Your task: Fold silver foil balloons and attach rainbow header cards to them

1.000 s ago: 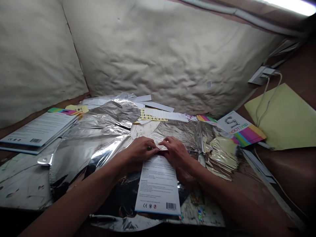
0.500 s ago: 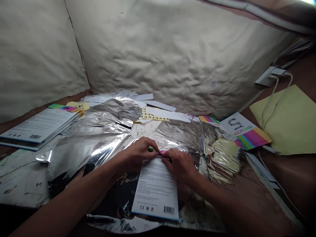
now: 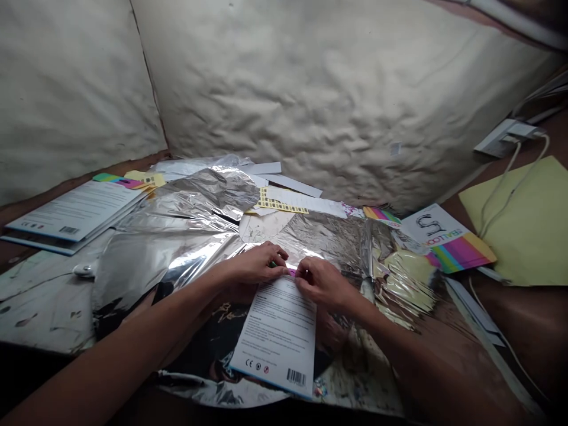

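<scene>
A white printed package card (image 3: pixel 277 334) with a barcode lies on crumpled silver foil balloons (image 3: pixel 177 248). My left hand (image 3: pixel 255 266) pinches the card's top edge from the left, fingers closed. From the right, my right hand (image 3: pixel 322 284) grips the same top edge with closed fingers. A small pink and green bit shows between the two hands at the card's top. Both forearms reach in from the bottom of the view.
Similar package cards (image 3: pixel 73 213) are stacked at the left. A rainbow-striped "BALLOON" card (image 3: pixel 446 239) and a yellow sheet (image 3: pixel 526 228) lie at the right, with white cables (image 3: pixel 501 183) from a wall socket. Cream cushions (image 3: pixel 310 100) stand behind. Paper strips lie at the back.
The card's lower end has swung a little left and tilted. Both hands stay at its top edge, drawn closer together, and a pink bit now shows between them.
</scene>
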The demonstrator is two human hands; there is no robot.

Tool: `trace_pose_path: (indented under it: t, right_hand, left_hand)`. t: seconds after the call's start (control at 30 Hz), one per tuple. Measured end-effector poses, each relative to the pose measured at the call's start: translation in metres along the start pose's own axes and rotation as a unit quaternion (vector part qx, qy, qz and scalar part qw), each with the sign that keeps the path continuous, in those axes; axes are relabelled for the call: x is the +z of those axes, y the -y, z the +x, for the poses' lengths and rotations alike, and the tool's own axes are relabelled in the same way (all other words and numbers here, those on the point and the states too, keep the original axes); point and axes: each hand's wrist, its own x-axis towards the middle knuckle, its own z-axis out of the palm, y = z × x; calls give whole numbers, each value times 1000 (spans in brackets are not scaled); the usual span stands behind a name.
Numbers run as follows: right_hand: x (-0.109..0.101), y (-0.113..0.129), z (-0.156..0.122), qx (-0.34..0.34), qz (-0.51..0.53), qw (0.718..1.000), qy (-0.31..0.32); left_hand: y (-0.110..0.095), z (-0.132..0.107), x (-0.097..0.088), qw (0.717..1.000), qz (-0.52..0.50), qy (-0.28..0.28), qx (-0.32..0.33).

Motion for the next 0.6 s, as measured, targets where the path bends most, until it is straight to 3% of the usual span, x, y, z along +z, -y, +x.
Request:
trace_pose_path:
  t: [0.1, 0.17, 0.3, 0.4, 0.6]
  right_hand:
    - [0, -9, 6, 31, 94, 994, 53]
    - [2, -14, 8, 54, 129, 988, 65]
    - [6, -21, 4, 73, 143, 986, 38]
    - [6, -22, -2, 48, 162, 985, 34]
    - [12, -11, 3, 32, 150, 988, 15]
  left_hand:
    - [4, 0, 0, 998, 19, 54, 33]
    - [4, -1, -1, 998, 33, 57, 25]
    - [1, -7, -1, 996, 61, 24, -59]
    - [0, -9, 0, 992, 58, 4, -113]
    - [5, -7, 0, 993, -7, -20, -120]
